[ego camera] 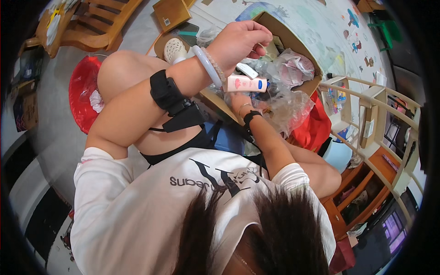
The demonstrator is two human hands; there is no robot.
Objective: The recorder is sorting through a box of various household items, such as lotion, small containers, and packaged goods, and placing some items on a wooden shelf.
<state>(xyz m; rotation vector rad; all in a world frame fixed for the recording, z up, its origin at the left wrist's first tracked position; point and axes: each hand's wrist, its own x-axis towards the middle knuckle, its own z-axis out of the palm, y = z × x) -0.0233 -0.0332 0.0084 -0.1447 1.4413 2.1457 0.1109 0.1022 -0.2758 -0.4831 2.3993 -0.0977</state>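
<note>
My left hand is raised over a cardboard box, its fingers curled. What may be inside those fingers cannot be made out. A pale bangle and a beaded bracelet circle that wrist. Below it, my right hand grips a pink plastic bottle with a blue label from the near side. The bottle lies sideways and hides most of the fingers. Just beyond it is a small white rectangular item. Crumpled printed paper and clear plastic wrapping fill the box's right part.
A red plastic basin with crumpled paper in it is by my left knee. Around the box are a wooden chair, a gold box, red fabric and a cream shelf rack. A blue container sits between my legs.
</note>
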